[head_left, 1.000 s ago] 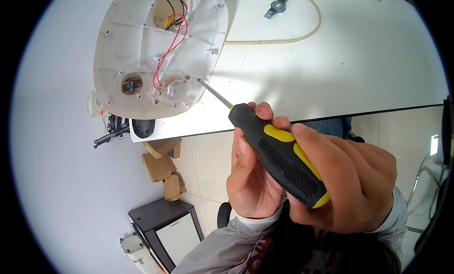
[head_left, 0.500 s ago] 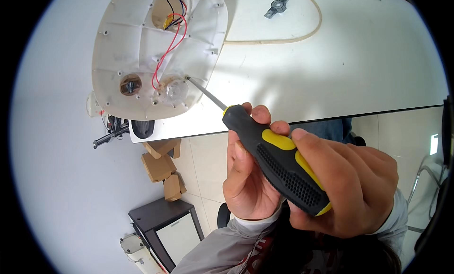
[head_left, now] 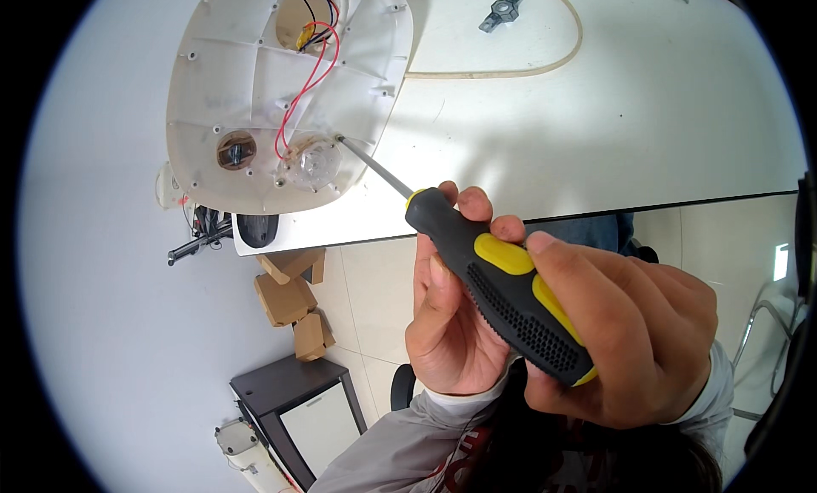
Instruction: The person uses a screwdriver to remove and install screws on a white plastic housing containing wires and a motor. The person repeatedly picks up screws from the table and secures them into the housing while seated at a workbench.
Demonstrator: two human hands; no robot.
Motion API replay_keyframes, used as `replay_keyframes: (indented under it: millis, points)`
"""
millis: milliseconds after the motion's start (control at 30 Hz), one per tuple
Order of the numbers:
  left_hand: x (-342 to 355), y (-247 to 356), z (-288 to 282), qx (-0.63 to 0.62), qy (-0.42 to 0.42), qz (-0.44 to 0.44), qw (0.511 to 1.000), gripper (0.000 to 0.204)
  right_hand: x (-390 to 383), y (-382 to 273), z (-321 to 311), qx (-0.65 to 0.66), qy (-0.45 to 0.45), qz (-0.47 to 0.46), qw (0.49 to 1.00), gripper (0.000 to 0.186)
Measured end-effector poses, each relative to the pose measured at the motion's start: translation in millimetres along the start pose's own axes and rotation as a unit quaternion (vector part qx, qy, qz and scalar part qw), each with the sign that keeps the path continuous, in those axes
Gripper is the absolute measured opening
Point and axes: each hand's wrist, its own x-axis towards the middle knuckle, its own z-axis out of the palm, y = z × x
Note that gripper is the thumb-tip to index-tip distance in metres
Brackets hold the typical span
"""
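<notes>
A screwdriver [head_left: 464,246] with a black and yellow handle slants up to the left. My right hand [head_left: 642,335] is closed round the rear of its handle. Nearer the shaft, the fingers of my left hand [head_left: 455,344] wrap the handle from beneath. The tip meets a screw post beside a clear round dome [head_left: 317,165] in a white plastic shell [head_left: 213,88]; the screw itself is too small to make out. Red wires [head_left: 294,106] run from the dome to an opening with dark wires and a yellow piece [head_left: 305,37].
The shell lies on a white table [head_left: 681,110], overhanging its left end. A grey metal bracket [head_left: 504,11] and a cream cable [head_left: 545,71] lie to its right. Below are cardboard boxes [head_left: 285,301] and a dark cabinet [head_left: 289,378]. A metal-framed chair [head_left: 753,323] stands at right.
The screwdriver and both hands have shifted very slightly to the right in the picture, and the shell with them. The tip stays at the same post.
</notes>
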Motion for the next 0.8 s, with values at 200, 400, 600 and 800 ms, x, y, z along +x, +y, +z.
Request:
replay_keyframes:
  millis: [200,400,600,800]
  points:
    - [2,-4,-1,-0.060,-0.021,0.013,0.998,0.049,1,2,0,0.010,-0.010,0.004,1.000,0.043]
    - [-2,-4,-15,-0.062,-0.006,0.014,0.998,0.048,1,2,2,0.003,-0.005,-0.002,1.000,0.043]
    - [-1,-5,10,-0.035,0.056,0.014,0.998,0.050,2,0,4,-0.013,0.028,-0.006,1.000,0.041]
    - [-2,-9,4,-0.047,0.016,0.032,0.998,0.052,1,0,3,-0.013,0.027,-0.007,1.000,0.041]
